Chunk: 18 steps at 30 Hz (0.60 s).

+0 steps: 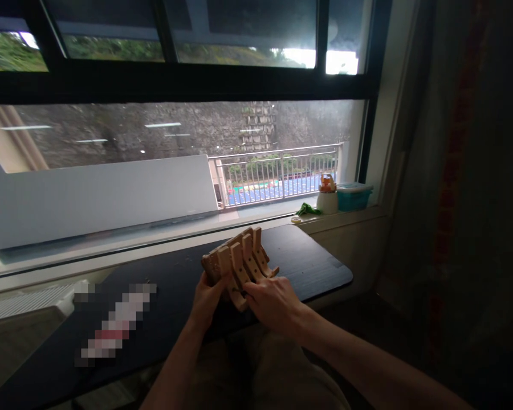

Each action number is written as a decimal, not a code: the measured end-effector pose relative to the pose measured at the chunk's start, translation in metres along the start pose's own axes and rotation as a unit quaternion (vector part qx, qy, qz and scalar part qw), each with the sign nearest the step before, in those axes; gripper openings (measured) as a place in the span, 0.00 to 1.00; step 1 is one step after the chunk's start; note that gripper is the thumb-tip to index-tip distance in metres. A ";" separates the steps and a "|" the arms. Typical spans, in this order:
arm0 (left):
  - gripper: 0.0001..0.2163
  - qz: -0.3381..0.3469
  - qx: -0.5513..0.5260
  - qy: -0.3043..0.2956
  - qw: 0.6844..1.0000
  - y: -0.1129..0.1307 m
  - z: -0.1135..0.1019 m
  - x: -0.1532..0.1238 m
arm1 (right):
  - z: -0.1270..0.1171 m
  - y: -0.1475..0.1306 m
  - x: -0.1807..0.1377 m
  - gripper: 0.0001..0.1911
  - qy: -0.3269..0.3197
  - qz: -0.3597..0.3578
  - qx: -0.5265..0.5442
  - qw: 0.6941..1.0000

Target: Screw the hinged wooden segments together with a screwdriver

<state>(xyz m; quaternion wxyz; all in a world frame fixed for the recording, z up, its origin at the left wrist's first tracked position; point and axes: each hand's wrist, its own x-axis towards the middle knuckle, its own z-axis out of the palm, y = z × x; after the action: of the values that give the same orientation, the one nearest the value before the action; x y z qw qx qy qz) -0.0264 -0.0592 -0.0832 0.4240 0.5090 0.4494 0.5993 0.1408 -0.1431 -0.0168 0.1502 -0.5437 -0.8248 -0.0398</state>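
Above the near edge of a dark table, a wooden hook rack is held up at a tilt. It has a brown backboard and several pale curved hooks with small dark holes or screws on their faces. My left hand grips the rack's left end, thumb at the nearest hook. My right hand is closed, its fingertips pressed together against the lower part of the hooks. A small dark bit shows at those fingertips, but what they pinch is too small to name.
The dark tabletop reaches to the windowsill. A blurred-out pale item lies on its left. On the sill are a white pot, a teal lidded box and a green cloth-like thing. A ridged white unit stands left.
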 end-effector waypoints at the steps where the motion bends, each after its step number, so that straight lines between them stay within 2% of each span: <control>1: 0.28 -0.002 -0.005 -0.005 1.000 -0.002 0.000 0.002 | 0.001 -0.001 0.001 0.12 0.001 -0.005 -0.008 1.000; 8: 0.30 -0.022 -0.003 0.011 1.000 -0.006 -0.009 0.009 | 0.009 -0.011 0.004 0.10 0.003 -0.035 -0.029 0.999; 11: 0.28 -0.043 0.022 0.031 0.998 -0.005 -0.009 0.009 | 0.009 -0.017 0.008 0.09 0.007 -0.049 -0.029 0.998; 15: 0.26 -0.065 0.047 0.040 0.996 -0.002 -0.008 0.009 | 0.007 -0.020 0.014 0.13 -0.015 -0.099 -0.058 0.993; 18: 0.25 -0.037 0.096 0.070 0.992 0.000 -0.007 0.008 | 0.008 -0.021 0.016 0.12 -0.013 -0.117 -0.057 0.991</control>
<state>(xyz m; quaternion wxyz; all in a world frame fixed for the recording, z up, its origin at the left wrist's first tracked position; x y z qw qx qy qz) -0.0346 -0.0519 -0.0820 0.3631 0.4868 0.5520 0.5715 0.1144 -0.1352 -0.0175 0.1025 -0.4515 -0.8810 -0.0971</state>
